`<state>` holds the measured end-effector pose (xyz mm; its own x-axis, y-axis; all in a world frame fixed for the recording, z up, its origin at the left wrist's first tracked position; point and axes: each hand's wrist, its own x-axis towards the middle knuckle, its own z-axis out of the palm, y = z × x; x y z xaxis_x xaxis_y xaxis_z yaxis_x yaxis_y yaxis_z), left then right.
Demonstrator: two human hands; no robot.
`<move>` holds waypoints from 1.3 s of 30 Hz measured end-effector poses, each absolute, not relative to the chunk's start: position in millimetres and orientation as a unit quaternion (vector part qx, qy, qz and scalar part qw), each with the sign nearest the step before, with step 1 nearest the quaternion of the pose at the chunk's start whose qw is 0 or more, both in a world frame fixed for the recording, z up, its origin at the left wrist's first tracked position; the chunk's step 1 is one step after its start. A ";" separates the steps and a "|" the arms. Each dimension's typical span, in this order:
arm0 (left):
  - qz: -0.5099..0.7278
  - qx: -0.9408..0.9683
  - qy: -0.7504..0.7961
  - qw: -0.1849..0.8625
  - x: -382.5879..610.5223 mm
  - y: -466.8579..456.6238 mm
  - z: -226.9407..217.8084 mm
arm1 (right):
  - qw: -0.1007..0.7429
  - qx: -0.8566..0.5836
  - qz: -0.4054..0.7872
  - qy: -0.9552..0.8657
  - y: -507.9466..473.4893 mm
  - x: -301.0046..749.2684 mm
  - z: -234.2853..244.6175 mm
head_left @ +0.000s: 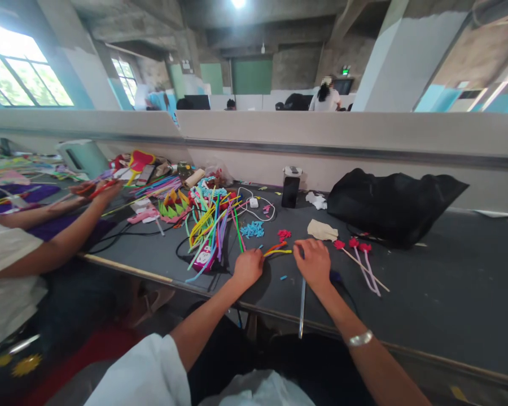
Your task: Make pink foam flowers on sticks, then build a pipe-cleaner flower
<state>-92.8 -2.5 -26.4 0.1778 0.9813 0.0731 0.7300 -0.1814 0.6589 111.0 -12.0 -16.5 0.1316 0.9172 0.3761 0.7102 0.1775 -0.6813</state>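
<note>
My left hand point(249, 267) rests at the desk's front with its fingers curled closed around the near ends of orange and yellow pipe cleaners point(279, 250). To its right is my right hand point(314, 263), its fingers bent and closed; what they hold is hidden. A thin silvery rod point(302, 310) runs from beneath that hand past the desk edge. Beyond the hands lie small red pieces point(284, 234) and a heap of blue pieces point(253, 229). Red fuzzy flowers point(354, 242) on stems lie right of my right hand. One short blue bit point(283, 277) sits between my hands.
Bundled coloured pipe cleaners point(214, 223) lie over a purple power strip point(204, 258) to the left. A phone point(290, 193) leans upright at the back, near a black bag point(393, 206). At far left, a co-worker's hands point(105, 190) hold something red. A low partition point(342, 127) borders the desk.
</note>
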 end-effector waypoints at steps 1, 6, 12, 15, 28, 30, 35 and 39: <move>0.269 0.709 0.588 0.280 -91.8 -2.5 -24.8 | 0.428 -0.619 0.143 -0.643 -19.9 109.7 -14.9; 0.333 0.605 0.539 0.482 -82.4 -17.0 -7.5 | 0.479 -0.585 0.291 -0.586 -54.5 97.4 -13.2; 0.321 0.489 0.448 0.676 -68.2 -39.8 5.5 | 0.486 -0.541 0.486 -0.483 -51.2 92.7 -8.4; 0.293 0.447 0.429 0.728 -67.0 -44.4 4.8 | 0.500 -0.519 0.530 -0.447 -45.6 95.5 -6.6; 0.274 0.490 0.381 0.735 -58.3 -70.0 1.9 | 0.548 -0.539 0.481 -0.422 -43.6 90.9 -12.6; 0.289 0.491 0.385 0.726 -57.6 -77.4 1.8 | 0.561 -0.548 0.448 -0.429 -40.8 92.4 -12.4; 0.314 0.476 0.395 0.720 -58.9 -87.8 -3.3 | 0.552 -0.542 0.445 -0.452 -45.0 88.3 -6.0; 0.349 0.494 0.418 0.678 -58.5 -91.8 -11.4 | 0.526 -0.519 0.488 -0.465 -59.8 83.0 0.3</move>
<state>-58.5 -91.8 -11.4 0.4068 0.8862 -0.2218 -0.0594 0.2679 0.9616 83.0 -59.8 0.3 0.0920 0.9956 -0.0184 -0.0299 -0.0157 -0.9994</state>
